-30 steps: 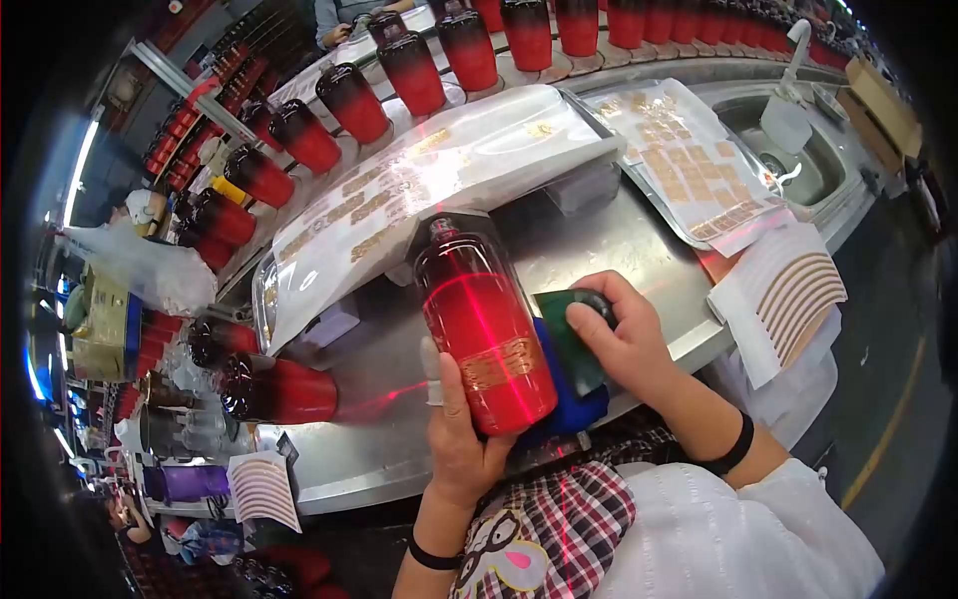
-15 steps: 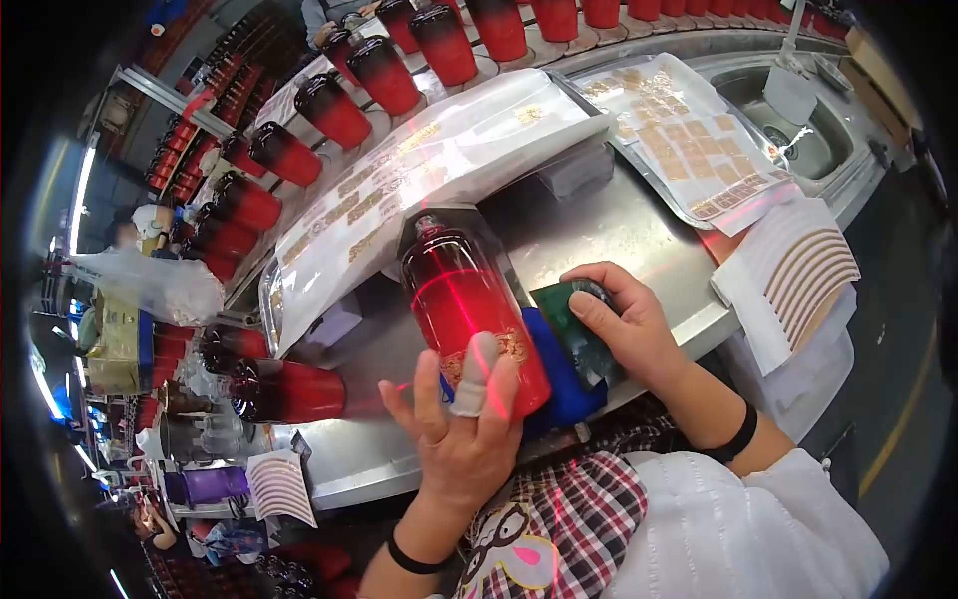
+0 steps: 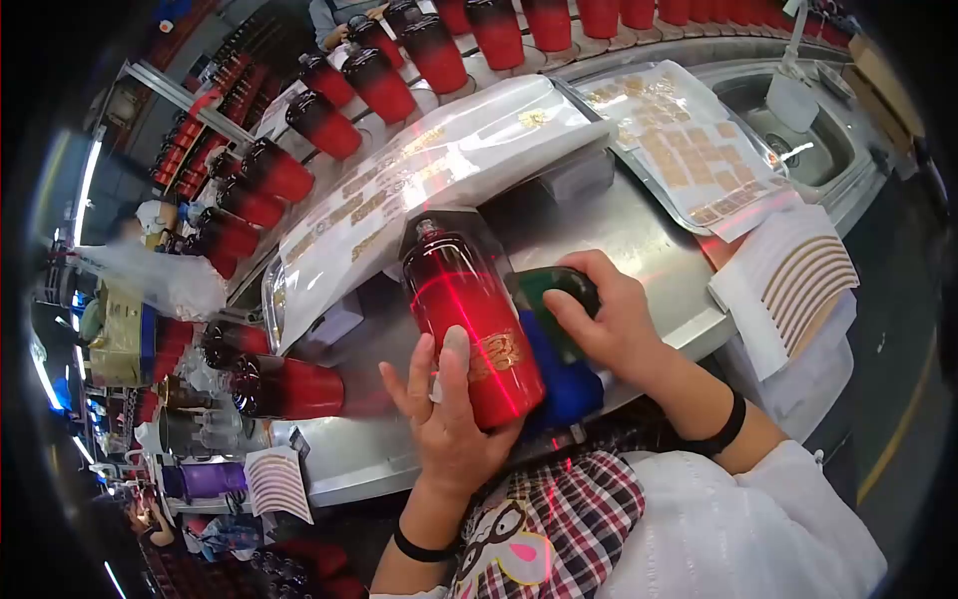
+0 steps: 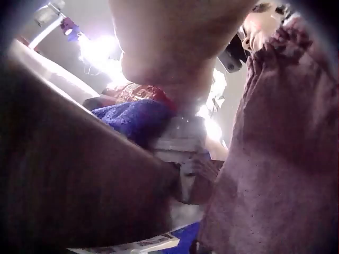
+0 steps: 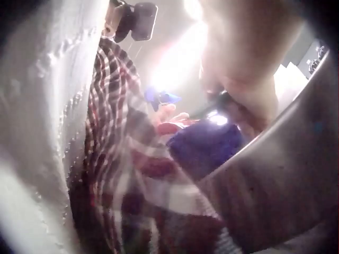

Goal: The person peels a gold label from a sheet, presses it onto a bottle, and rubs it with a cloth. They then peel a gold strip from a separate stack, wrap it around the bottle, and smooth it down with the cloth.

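A red bottle (image 3: pixel 469 309) with a dark top lies neck-away in a dark angled holder, with a gold decal (image 3: pixel 496 354) near its base. My left hand (image 3: pixel 454 429) is at its lower left side, fingers mostly straight and spread, one covered fingertip touching the glass beside the decal. To the right of the bottle, my right hand (image 3: pixel 609 314) grips a dark-green flat scraper (image 3: pixel 544 290), thumb on top. Beneath them is a blue cloth (image 3: pixel 569 389), seen also as a blue cloth (image 5: pixel 204 145) in the right wrist view.
Behind the bottle, a tray covered with white sheet (image 3: pixel 479 130) bears gold decals; another decal tray (image 3: pixel 689 150) stands right, near a sink (image 3: pixel 828 160). Another red bottle (image 3: pixel 289 387) lies at left. Red bottles line the conveyor (image 3: pixel 619 50). Curved-strip decal sheets (image 3: pixel 803 280) hang over the right edge.
My left hand's covered finger has moved off the decal to its left edge, uncovering it. The green scraper in my right hand has shifted left, closer to the bottle.
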Demonstrator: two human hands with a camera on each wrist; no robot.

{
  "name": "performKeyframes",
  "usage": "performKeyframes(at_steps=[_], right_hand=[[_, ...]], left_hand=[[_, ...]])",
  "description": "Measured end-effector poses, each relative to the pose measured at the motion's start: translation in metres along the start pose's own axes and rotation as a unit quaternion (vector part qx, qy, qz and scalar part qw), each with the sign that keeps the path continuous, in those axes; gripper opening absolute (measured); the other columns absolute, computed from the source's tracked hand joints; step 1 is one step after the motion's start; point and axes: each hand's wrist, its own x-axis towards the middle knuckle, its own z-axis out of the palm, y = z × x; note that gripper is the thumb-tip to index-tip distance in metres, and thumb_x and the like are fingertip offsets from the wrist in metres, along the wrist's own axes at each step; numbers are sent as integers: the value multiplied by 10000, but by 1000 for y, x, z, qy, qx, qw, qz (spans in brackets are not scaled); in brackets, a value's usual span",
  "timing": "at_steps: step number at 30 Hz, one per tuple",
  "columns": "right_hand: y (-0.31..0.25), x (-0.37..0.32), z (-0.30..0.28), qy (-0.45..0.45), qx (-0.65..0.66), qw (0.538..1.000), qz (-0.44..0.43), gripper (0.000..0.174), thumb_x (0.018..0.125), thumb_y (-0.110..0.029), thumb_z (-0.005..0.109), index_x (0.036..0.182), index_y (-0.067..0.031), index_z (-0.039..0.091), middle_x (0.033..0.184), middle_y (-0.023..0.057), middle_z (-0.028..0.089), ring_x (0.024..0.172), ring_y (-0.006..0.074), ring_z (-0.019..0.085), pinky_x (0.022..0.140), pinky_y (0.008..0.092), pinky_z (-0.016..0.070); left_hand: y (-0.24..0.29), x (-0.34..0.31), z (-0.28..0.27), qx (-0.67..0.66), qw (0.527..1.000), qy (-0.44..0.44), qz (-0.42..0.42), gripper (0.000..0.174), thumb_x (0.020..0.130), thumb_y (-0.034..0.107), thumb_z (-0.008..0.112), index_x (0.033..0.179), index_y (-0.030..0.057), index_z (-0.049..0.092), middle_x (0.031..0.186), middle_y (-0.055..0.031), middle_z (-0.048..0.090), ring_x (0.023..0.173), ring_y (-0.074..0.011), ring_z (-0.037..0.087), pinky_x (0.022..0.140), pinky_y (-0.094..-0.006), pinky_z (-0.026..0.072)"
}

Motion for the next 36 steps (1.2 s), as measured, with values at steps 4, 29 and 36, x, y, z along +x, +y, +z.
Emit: performKeyframes(at_steps=[4,29,36], right_hand=[[-15,-12,-8,-80,-120,899,-413,311,704,-117,800,980,-127,655,885,43,593,833,241,582,760,375,422],[-47,21,3,-254,-39,944,-209,204,826,-134,719,988,-27,657,831,133,636,724,244,635,642,332,495],[-43,24,6,-219,-49,964,-142,242,837,-178,724,1001,-14,656,841,124,667,753,202,646,682,321,508]], left_hand=[[-10,-12,8,-54,998,28,-8,1004,733,309,807,1474,-45,230,1430,-223,446,1362,-406,373,1158,-596,88],[-19,-20,-8,-28,999,9,-35,1056,765,465,764,1471,-80,199,1467,-304,337,1374,-463,318,1146,-615,103],[-24,-32,12,-100,990,38,-89,1066,762,473,768,1467,-97,206,1468,-314,336,1358,-444,349,1145,-615,104]])
